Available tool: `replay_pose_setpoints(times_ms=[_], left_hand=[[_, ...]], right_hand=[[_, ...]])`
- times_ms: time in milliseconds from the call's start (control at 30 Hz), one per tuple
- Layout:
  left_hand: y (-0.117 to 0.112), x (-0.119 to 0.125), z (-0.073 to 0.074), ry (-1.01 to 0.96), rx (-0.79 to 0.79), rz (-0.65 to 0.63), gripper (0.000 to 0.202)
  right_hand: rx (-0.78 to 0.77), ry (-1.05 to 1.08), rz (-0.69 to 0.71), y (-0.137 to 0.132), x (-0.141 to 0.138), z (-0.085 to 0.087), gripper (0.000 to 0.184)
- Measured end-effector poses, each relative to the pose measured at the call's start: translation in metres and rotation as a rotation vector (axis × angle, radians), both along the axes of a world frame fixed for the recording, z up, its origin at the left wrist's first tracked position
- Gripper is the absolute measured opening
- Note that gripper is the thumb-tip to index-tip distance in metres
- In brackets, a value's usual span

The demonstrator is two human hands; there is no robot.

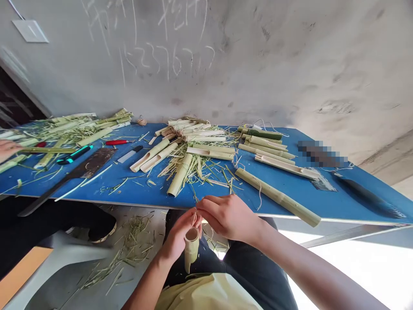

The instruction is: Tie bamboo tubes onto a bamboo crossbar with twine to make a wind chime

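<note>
Over my lap, my left hand (178,237) is closed around a short hollow bamboo tube (192,249). The tube's round opening faces up towards me and its lower end looks cut at a slant. Just beyond the tube, my right hand (227,216) is pinched, its fingertips meeting those of my left hand; whatever lies between them is too small to name. On the table edge near my right hand rests a long bamboo piece (279,197) with a thin string (260,191) by it. Another bamboo tube (180,176) lies straight ahead on shavings.
The blue table (129,189) carries split bamboo (211,151), a cleaver (97,162), a small knife (129,154), a red-handled tool (119,142) and a dark blade (368,193). Another person's hand (9,149) is at the far left. Shavings (137,237) litter the floor.
</note>
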State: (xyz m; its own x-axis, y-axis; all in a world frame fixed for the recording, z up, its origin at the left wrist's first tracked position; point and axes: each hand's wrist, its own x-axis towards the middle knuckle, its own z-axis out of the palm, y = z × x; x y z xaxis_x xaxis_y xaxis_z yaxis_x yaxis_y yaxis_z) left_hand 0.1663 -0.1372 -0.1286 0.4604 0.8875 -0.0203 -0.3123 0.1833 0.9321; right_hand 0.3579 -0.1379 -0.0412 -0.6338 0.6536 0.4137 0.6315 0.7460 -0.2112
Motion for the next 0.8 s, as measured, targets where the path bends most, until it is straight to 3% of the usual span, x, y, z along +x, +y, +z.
replay_pose_setpoints(times_ms=[133, 233, 333, 533, 600, 800], left_hand=[[-0.009, -0.006, -0.005, 0.306, 0.328, 0.253, 0.045], [-0.014, -0.008, -0.008, 0.433, 0.500, 0.345, 0.039], [-0.016, -0.006, -0.009, 0.465, 0.587, 0.394, 0.032], [-0.018, -0.003, -0.001, 0.516, 0.737, 0.444, 0.023], [-0.018, -0.002, 0.008, 0.530, 0.798, 0.463, 0.022], [-0.013, 0.003, 0.037, 0.627, 0.994, 0.542, 0.016]], right_hand=[[-0.244, 0.281, -0.169, -0.008, -0.012, -0.024, 0.017], [-0.427, 0.487, -0.280, -0.016, -0.022, -0.040, 0.014], [-0.523, 0.628, -0.375, -0.023, -0.029, -0.048, 0.026], [-0.486, 0.639, -0.460, -0.024, -0.031, -0.046, 0.015], [-0.445, 0.602, -0.438, -0.022, -0.030, -0.042, 0.010], [-0.300, 0.608, -0.321, -0.026, -0.026, -0.025, 0.019]])
